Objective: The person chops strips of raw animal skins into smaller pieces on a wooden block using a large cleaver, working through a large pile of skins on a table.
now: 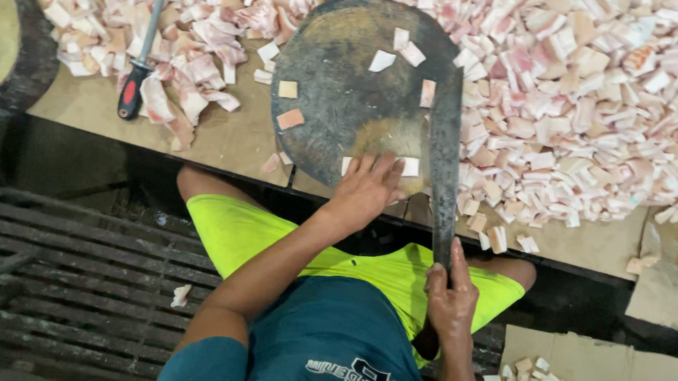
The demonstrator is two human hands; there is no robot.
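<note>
We note a large heap of cut meat pieces spread behind the round dark chopping block. Our left hand lies on the block's near edge, fingers spread flat; our right hand is wrapped around the long cleaver, its blade resting along the block's right side.

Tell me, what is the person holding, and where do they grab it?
The right hand grips a long knife by its handle. The left hand only rests on the round chopping block.
</note>
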